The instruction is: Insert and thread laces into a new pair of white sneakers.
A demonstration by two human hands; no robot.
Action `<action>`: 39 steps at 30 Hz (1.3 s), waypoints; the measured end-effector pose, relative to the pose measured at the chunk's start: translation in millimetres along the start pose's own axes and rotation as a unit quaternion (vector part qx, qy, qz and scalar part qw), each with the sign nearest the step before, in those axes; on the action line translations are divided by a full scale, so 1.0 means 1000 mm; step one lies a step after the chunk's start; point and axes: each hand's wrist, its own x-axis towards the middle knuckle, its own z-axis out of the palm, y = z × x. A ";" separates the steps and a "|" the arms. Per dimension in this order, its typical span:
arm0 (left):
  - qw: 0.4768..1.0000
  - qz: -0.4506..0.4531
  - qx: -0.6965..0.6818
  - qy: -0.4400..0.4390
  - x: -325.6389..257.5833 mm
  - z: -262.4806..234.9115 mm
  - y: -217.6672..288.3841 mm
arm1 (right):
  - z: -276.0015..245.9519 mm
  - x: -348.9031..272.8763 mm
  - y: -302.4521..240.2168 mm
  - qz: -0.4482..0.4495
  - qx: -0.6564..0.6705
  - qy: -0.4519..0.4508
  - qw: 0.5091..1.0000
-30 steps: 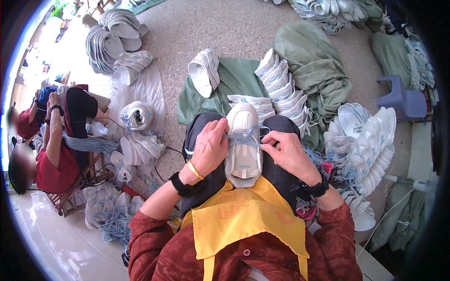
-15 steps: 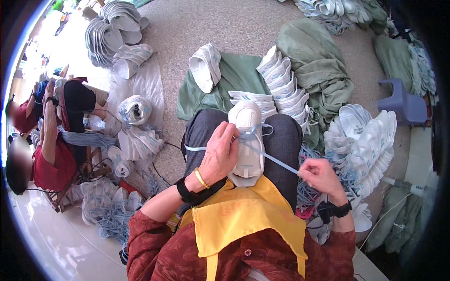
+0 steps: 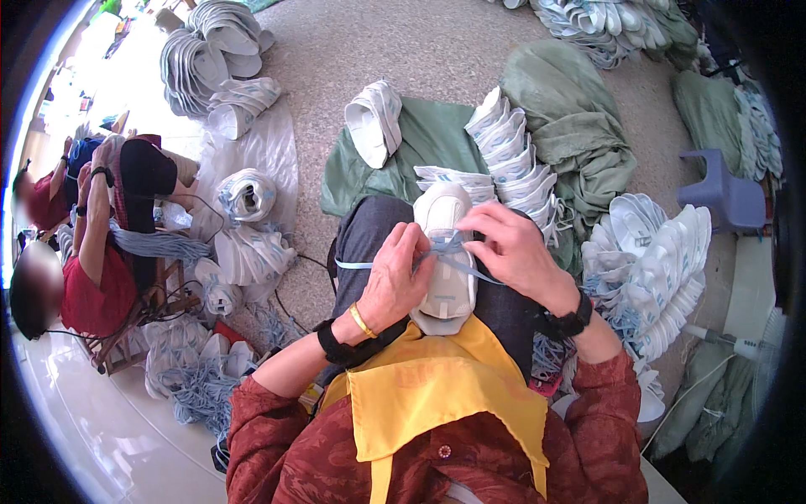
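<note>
A white, elongated shoe upper with a rounded toe (image 3: 445, 290) is set lengthwise between two thighs in dark trousers, toe pointing away, its near end against a yellow cloth apron (image 3: 449, 382). A flat, pale blue lace (image 3: 447, 245) is crossed over its middle, and is pinched at the left side between the thumb and fingers of the left hand (image 3: 395, 275). The right hand (image 3: 514, 252) is held over the other side, thumb and forefinger curled close to the lace (whether any of it is caught between them cannot be told). Beyond the knees, a dark green cloth sheet (image 3: 336, 181) is spread on a speckled grey floor (image 3: 336, 50); a short nested stack of white uppers (image 3: 374, 122) is placed on it, and a longer leaning row of white uppers (image 3: 508, 147) is lined up at its right edge. At the left, seated co-workers in red tops are seen near a translucent plastic sheet (image 3: 273, 139); at the right, a blue-grey plastic stool (image 3: 729, 191) is stood. The contents of a large, slumped, sage-green fabric sack (image 3: 561, 97) are hidden; beside another green sack (image 3: 705, 109), whitish-blue pieces (image 3: 758, 126) are heaped.
</note>
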 end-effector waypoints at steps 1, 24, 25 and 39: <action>1.000 0.002 0.000 -0.002 0.000 0.001 -0.002 | 0.004 0.006 0.002 -0.036 -0.036 -0.033 0.998; 0.986 -0.082 -0.117 -0.088 0.002 -0.019 0.009 | -0.010 -0.010 -0.002 0.327 0.137 -0.177 0.918; 0.981 -0.096 -0.136 -0.101 0.001 -0.021 0.007 | -0.009 -0.010 0.000 0.326 0.137 -0.178 0.918; 0.889 -0.262 -0.295 -0.233 -0.026 -0.109 0.006 | 0.008 -0.016 0.012 0.276 0.355 -0.066 0.891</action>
